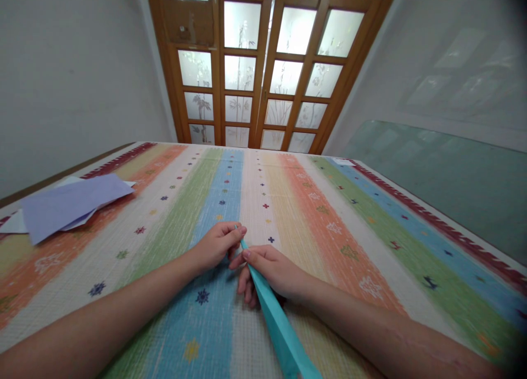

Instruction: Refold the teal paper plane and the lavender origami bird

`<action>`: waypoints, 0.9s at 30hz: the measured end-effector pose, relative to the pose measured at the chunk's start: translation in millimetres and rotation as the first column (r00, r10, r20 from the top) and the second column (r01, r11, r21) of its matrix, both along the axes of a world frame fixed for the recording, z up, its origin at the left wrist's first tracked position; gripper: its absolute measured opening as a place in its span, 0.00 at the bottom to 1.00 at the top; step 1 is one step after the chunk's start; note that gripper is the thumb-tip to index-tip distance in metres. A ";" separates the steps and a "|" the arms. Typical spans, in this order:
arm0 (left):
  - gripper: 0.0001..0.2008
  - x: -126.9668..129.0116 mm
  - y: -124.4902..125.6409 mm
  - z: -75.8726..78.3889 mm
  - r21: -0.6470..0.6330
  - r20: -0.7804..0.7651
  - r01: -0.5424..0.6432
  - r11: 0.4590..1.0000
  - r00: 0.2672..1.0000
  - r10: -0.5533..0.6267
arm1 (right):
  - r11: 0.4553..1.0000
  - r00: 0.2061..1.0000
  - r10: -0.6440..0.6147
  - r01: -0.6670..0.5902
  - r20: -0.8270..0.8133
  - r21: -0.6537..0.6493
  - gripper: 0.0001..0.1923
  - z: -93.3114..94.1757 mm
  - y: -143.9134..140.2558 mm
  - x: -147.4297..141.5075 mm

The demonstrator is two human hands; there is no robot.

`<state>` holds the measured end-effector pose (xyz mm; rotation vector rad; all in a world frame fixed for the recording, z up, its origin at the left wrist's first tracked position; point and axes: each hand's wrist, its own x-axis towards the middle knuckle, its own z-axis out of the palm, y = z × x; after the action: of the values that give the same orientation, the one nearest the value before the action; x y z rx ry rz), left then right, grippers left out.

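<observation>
A: Teal paper [276, 319], folded into a long narrow strip, runs from the bottom edge of the view up to a point between the two hands. It lies low over the striped cloth [337, 225], near the middle of the table.

B: Who has hold of it?

A: Both hands. The left hand [217, 244] is curled nearly shut, thumb and forefinger pinched on the very tip of the strip. The right hand [272, 270] is just behind it, fingers bent and closed over the strip a little lower down, thumb on top.

B: Are the hands touching each other?

A: Just beside one another; whether fingertips meet I cannot tell. Both forearms come in from the bottom corners and rest on or close above the cloth.

B: And the strip's lower end?

A: It widens toward the bottom edge and passes out of view there.

B: What else is on the table?

A: Well apart at the far left, loose sheets [69, 204] lie overlapped, a lilac one on top of paler ones. Beyond the table stands a wooden door [263, 66] with frosted panes. Plain walls are on both sides, and a green panel [444, 176] leans along the right.
</observation>
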<state>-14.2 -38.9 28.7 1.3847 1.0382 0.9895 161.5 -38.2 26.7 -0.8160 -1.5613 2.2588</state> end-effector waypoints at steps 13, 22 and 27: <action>0.18 -20.7 19.3 -0.3 -0.132 0.378 -0.298 0.945 0.867 0.326 | 0.980 0.991 0.130 -0.129 -0.001 -0.153 0.20 4.9 16.3 20.0; 0.17 -37.4 33.7 -1.9 -0.205 0.490 -0.418 0.885 0.739 0.463 | 0.912 0.896 0.410 -0.397 0.170 -0.108 0.23 18.0 48.6 45.0; 0.17 -41.5 35.9 -0.7 -0.228 0.498 -0.478 0.848 0.691 0.524 | 0.938 0.897 0.343 -0.341 0.280 -0.056 0.23 19.7 60.6 55.9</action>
<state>-55.7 -3.0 28.1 0.6601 1.0108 1.6183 217.4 22.4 46.3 -0.9718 -1.9654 2.4720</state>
